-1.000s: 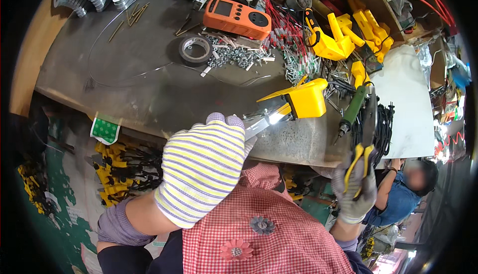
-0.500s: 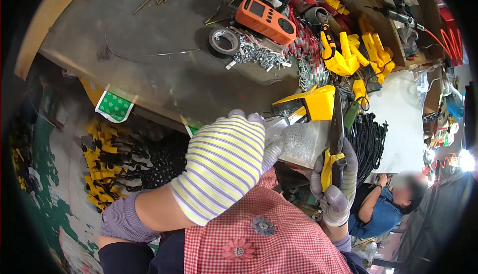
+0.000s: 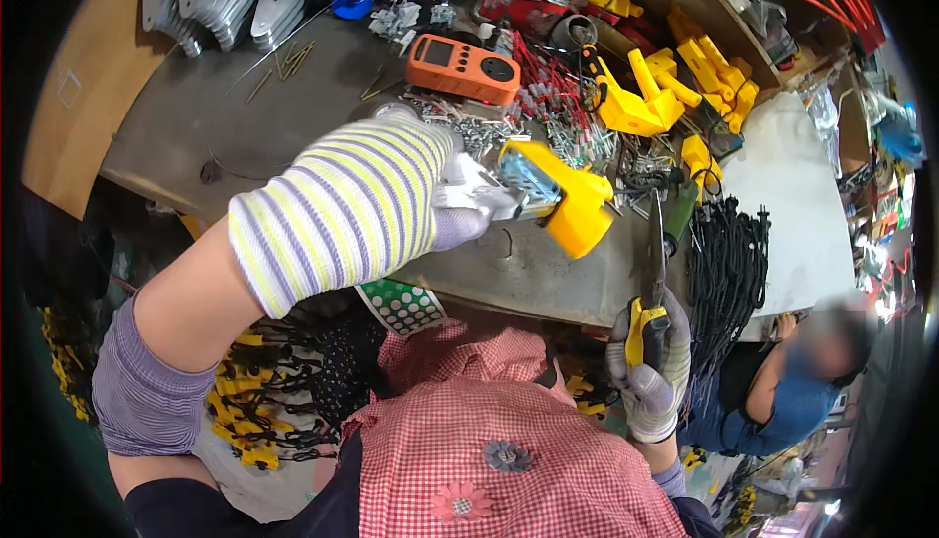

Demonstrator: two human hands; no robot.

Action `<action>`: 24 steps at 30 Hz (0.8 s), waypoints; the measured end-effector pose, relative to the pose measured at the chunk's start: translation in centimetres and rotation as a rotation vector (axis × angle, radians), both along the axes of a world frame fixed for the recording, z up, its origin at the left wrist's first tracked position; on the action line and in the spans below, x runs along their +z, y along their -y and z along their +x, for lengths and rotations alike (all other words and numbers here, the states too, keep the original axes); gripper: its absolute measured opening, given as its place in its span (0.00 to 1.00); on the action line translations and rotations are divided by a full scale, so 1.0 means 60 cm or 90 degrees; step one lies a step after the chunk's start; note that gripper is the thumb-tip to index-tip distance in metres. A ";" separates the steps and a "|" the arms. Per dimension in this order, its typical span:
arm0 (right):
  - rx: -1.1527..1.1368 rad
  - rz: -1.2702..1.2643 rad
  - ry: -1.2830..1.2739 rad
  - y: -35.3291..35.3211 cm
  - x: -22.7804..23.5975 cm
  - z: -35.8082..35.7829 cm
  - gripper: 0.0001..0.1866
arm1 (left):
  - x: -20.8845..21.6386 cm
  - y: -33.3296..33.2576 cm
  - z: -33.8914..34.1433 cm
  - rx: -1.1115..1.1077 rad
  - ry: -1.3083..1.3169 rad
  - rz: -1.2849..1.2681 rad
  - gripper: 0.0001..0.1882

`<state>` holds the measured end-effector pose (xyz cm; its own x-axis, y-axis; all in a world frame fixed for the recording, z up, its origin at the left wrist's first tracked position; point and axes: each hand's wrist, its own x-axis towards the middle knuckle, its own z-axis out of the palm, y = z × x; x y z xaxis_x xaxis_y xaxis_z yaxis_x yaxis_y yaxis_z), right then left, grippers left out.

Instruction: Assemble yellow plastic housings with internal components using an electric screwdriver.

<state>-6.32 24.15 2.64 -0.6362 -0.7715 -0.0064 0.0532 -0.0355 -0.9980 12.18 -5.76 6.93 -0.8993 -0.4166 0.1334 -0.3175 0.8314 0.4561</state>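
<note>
Here the left hand (image 3: 362, 201), in a striped knit glove, is closed around the metal end of a yellow plastic housing (image 3: 567, 207) and holds it raised just above the bench (image 3: 176, 137). The right hand (image 3: 650, 367), in a grey glove, is shut on the yellow grips of long-nose pliers (image 3: 653, 274), jaws pointing away from the person, low and to the right of the housing. Beyond the left hand lie an orange handheld meter (image 3: 465, 67) and a heap of loose screws (image 3: 469, 127); beyond the pliers, more yellow housings (image 3: 675, 83) and a bundle of black cables (image 3: 729, 274). No container shows clearly. Since half a second ago the left hand has lifted higher, bringing the housing up and turning its open face into view, while the pliers stay upright.
</note>
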 end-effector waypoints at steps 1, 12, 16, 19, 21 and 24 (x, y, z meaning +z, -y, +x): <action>-0.008 -0.005 0.004 -0.005 -0.002 -0.002 0.47 | 0.006 -0.010 -0.004 0.030 -0.042 -0.133 0.33; 0.079 -0.017 -0.027 -0.013 -0.014 -0.007 0.45 | -0.041 -0.094 -0.020 0.065 -0.033 -0.523 0.19; 0.104 0.047 -0.268 0.019 0.021 -0.016 0.43 | -0.040 -0.099 -0.023 0.064 -0.054 -0.536 0.20; -0.059 -0.053 -0.470 0.038 0.069 -0.008 0.37 | -0.038 -0.104 -0.020 0.064 -0.095 -0.514 0.20; 0.134 -0.444 -0.059 0.011 0.049 -0.091 0.33 | -0.041 -0.109 -0.028 0.074 -0.107 -0.508 0.19; 0.017 0.094 -0.959 0.079 0.068 -0.031 0.28 | -0.038 -0.113 -0.036 0.069 -0.091 -0.546 0.16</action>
